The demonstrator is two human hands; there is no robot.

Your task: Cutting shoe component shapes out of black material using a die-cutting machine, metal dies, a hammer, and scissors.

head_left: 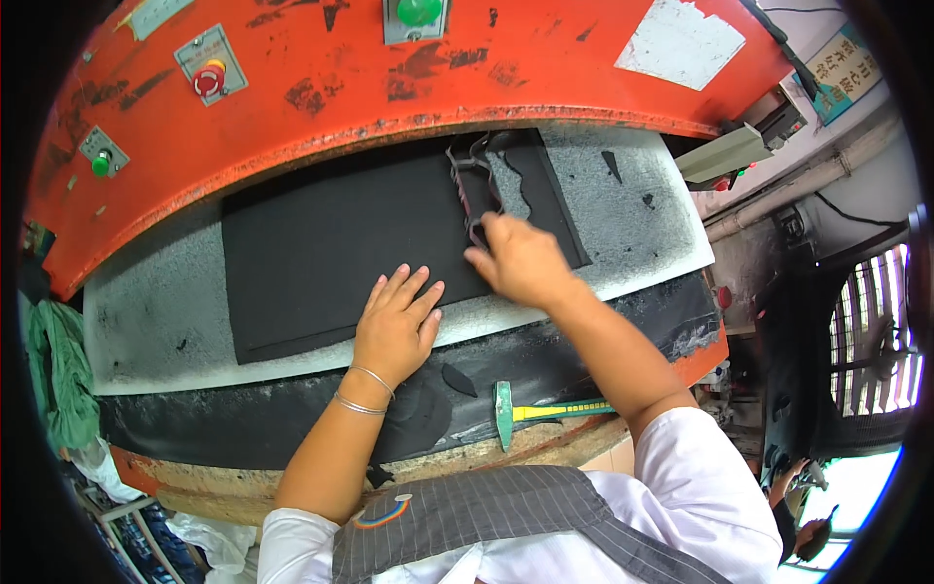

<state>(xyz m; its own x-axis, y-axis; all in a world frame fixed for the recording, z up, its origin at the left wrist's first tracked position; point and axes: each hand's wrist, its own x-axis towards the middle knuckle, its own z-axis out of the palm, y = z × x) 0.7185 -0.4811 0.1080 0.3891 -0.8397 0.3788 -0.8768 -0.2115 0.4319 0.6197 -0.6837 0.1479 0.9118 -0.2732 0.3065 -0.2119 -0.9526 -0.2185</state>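
A black sheet (331, 234), perhaps foam or rubber, lies on a worn white cutting board (146, 302) under the red machine. On its right part stands a metal cutting die (459, 180), a thin curved outline. My right hand (525, 263) is closed on the die's near end, fingers partly hidden behind the hand. Right beside the die, a wavy-edged opening in the sheet shows the speckled board. My left hand (397, 326) rests flat with spread fingers on the sheet's near edge.
The red press beam (321, 78) hangs just beyond the sheet, bearing a red stop button (207, 81) and green buttons. A hammer (504, 414) with a green head lies on the near ledge. Black scraps (611, 165) dot the board. Green plastic (63, 370) hangs at left.
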